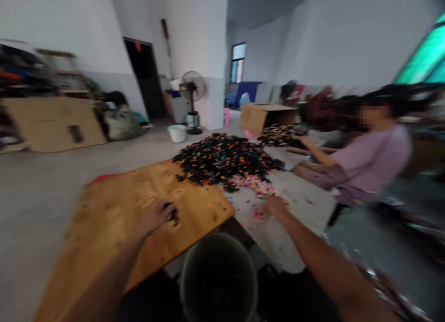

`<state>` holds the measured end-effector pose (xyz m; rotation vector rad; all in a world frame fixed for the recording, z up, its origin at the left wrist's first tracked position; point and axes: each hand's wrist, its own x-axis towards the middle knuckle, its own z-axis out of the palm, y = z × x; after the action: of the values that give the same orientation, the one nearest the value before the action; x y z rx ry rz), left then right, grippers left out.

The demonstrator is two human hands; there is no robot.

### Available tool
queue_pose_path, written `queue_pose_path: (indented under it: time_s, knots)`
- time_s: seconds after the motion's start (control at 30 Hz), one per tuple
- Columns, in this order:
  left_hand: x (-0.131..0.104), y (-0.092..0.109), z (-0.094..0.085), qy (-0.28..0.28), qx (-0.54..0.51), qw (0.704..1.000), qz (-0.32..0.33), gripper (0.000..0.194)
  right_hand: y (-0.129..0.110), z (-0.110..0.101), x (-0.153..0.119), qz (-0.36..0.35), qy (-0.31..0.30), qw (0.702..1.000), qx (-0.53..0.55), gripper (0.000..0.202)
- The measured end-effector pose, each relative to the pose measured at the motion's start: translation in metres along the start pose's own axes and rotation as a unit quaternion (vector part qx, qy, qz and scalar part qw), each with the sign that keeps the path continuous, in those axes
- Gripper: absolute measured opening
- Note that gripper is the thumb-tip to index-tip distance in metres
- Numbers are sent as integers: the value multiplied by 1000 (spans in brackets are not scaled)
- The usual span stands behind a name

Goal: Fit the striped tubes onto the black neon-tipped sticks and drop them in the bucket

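My left hand (162,215) is closed around small black pieces (173,214) above the wooden board (114,210); their exact kind is too blurred to make out. Over on the grey tabletop (299,196), my right hand (275,207) reaches down at small pink, orange and red bits (257,213). Its fingers are bunched together, and whatever is between them is hidden. A large heap of black pieces with orange and green dots (222,157) lies beyond both hands. Pink and white bits (255,185) spread along its near edge.
A deep round bucket (186,285) stands between my legs, below the board's edge. At the right sits another person (373,159), with a hand near a second heap (278,134) before a cardboard box (253,118). A fan (192,92) and white basin (177,133) are farther back.
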<state>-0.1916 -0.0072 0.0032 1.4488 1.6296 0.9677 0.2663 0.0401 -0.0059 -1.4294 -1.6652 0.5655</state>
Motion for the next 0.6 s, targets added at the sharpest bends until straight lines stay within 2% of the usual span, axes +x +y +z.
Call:
queue_pose_path:
  time_s: [0.03,0.13,0.2,0.3,0.4,0.5,0.6]
  knots:
    - [-3,4,9,25,-87,996,-17,39,2,8,5,36,-7,999,1,20]
    - [-6,13,44,89,-283,954,-49,42,-2,39,9,115,-22,993,12,26]
    - [-9,21,69,98,-349,931,-43,39,-19,60,-7,125,-37,985,114,20]
    - [-17,39,99,120,-386,915,-16,32,-62,88,-49,63,-100,940,321,24]
    - [-25,55,118,143,-405,903,2,33,-99,111,-82,56,-126,900,413,28]
    - [-31,66,127,124,-422,898,-5,40,-111,121,-96,57,-140,886,439,28]
    - [-36,72,131,98,-428,899,-5,47,-107,120,-98,59,-124,882,451,27]
